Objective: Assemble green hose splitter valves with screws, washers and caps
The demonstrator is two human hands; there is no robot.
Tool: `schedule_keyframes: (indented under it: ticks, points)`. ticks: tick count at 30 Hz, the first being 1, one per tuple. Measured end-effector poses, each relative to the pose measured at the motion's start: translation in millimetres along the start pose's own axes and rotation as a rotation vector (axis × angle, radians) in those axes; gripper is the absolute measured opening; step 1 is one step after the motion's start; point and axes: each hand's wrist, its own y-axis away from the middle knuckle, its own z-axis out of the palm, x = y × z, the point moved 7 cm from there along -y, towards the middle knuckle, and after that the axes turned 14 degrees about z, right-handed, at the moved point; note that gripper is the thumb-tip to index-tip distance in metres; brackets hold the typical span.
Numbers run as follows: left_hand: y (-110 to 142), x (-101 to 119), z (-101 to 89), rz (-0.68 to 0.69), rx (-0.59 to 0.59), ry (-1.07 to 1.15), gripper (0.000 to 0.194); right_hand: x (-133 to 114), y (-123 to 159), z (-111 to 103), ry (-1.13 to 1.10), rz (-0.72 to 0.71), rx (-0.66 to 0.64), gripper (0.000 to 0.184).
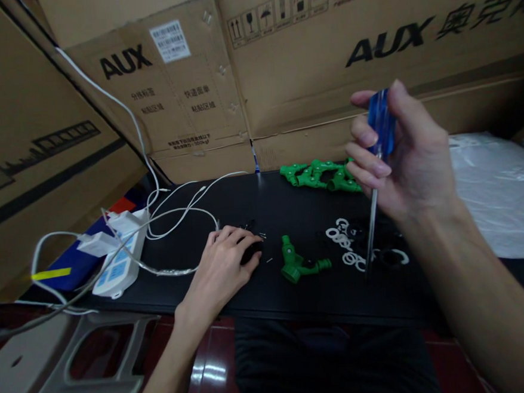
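1. Right of frame: right grip (405,150), clamped on screwdriver (373,212), fingers and thumb wrapped round the blue handle.
2. Points downward and slightly left in frame, handle uppermost; long axis near vertical with a small lean. Tip just beside white rings (341,238); cannot tell whether touching the surface (260,295).
3. Held by the handle alone, presumably for firm hold with the shaft free of the palm.
4. Middle of frame, low over the surface: left grip (225,259), fingers bent, thumb and forefinger about a dark part (250,253). Cannot tell whether clamped on it or only resting there. Likely brought this low to reach small pieces; small pin (269,260) just beside the thumb.
5. Just below centre of frame, apart from both grips: green fitting (302,269), lying on the surface. Wide mouth toward lower left, narrow end toward right, branch toward top; long axis roughly left to right.
6. Upper middle of frame: more green fittings (317,177), grouped near the cardboard box (291,104). Probably set back to leave room in front for loose parts.
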Motion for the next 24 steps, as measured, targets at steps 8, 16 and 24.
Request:
schedule_keyframes:
  ticks: [8, 16, 24]
  points:
    - [0.8, -8.8, -11.1, -0.031, 0.208, 0.249, 0.022, 5.2, 2.1, 1.3, -0.058, 0.043, 0.019, 0.02]
    - [-4.2, -16.4, -3.5, -0.213, 0.519, 1.046, 0.035, 10.9, 1.7, 0.7, -0.032, 0.068, -0.026, 0.018]
    - [-11.2, -4.5, 16.5, -0.387, 0.509, 1.681, 0.027, 17.6, -2.3, -0.3, -0.009, 0.082, -0.05, 0.015]
